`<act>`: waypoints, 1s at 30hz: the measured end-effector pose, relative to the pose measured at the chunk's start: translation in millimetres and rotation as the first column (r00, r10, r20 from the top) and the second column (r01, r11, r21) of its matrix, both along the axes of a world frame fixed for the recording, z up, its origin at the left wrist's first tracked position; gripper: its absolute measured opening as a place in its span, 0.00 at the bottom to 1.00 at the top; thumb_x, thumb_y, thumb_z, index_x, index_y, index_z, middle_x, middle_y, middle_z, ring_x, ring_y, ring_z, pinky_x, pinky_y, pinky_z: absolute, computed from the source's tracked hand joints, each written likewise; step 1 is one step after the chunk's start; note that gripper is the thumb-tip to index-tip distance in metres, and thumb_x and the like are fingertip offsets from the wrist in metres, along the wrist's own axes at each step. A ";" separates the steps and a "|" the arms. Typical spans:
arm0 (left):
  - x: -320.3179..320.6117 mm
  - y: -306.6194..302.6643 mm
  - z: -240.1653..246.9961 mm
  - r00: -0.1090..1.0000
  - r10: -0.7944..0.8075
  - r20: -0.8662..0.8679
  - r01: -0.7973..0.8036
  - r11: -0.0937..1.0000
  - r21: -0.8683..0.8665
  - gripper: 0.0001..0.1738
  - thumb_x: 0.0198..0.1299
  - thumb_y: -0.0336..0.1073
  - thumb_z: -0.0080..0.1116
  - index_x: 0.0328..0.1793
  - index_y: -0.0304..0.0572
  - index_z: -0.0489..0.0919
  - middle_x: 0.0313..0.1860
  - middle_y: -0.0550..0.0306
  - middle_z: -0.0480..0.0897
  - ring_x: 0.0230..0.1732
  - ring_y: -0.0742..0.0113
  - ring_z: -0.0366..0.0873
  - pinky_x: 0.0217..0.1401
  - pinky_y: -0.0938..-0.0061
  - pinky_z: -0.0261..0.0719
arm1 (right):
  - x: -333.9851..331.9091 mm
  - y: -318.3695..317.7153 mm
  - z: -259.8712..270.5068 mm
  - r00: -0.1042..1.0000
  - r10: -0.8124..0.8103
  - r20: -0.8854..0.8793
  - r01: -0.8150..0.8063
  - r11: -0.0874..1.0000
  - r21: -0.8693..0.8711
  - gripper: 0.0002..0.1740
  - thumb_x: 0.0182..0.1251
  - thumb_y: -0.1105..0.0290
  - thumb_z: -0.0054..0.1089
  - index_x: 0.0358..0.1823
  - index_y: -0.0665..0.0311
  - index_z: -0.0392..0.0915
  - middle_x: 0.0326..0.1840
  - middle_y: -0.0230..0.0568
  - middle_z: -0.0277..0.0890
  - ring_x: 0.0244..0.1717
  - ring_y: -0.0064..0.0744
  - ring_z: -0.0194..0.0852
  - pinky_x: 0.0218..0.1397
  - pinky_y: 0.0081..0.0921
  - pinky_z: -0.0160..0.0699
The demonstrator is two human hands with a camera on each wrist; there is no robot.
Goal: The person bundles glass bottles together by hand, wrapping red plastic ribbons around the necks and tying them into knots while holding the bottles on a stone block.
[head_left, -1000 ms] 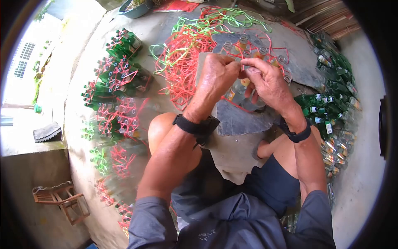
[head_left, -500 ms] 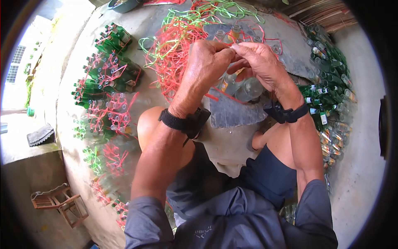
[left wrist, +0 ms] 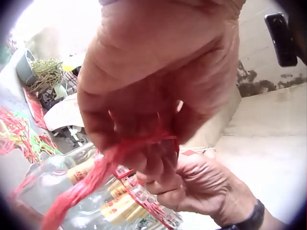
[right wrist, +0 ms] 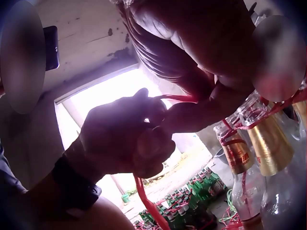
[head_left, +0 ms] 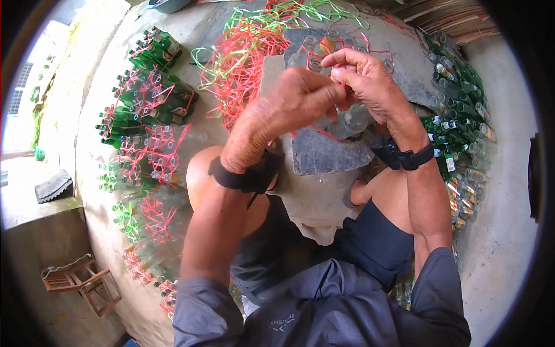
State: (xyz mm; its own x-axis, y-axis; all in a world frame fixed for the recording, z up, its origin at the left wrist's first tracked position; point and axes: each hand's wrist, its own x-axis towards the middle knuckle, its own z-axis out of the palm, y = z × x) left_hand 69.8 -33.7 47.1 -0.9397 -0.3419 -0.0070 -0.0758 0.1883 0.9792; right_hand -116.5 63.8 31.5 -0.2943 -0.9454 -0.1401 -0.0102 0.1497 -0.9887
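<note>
My left hand (head_left: 295,107) and right hand (head_left: 370,84) meet above a group of clear glass bottles (head_left: 351,122). Both pinch a red plastic strap (left wrist: 91,184); its loose length hangs down from the left fingers. In the right wrist view, a short stretch of strap runs taut between the left hand (right wrist: 122,132) and the right fingers. The bottles have gold neck labels (right wrist: 271,146), and red strap is looped around their necks. They stand on a dark stone slab (head_left: 329,156) in front of the knees, partly hidden by the hands.
A tangled heap of red and green straps (head_left: 237,72) lies left of the slab. Strapped bundles of green bottles (head_left: 156,98) line the floor further left. Loose green and clear bottles (head_left: 462,110) lie along the right wall. A small wooden chair (head_left: 81,283) is at lower left.
My left hand has come down and turned over, with its fingers now below the right fingertips. The right hand stays near the same place, its index finger lifted. The head view has shifted slightly.
</note>
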 end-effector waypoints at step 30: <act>-54.0 -20.6 -50.0 0.907 0.336 -0.256 -0.400 0.491 -0.774 0.07 0.54 0.35 0.74 0.38 0.56 0.96 0.42 0.60 0.85 0.52 0.53 0.84 0.57 0.59 0.82 | -41.9 -12.1 5.3 0.988 0.059 -0.142 -0.067 0.996 -0.054 0.13 0.72 0.72 0.61 0.54 0.66 0.83 0.33 0.31 0.83 0.24 0.11 0.70 0.23 0.13 0.66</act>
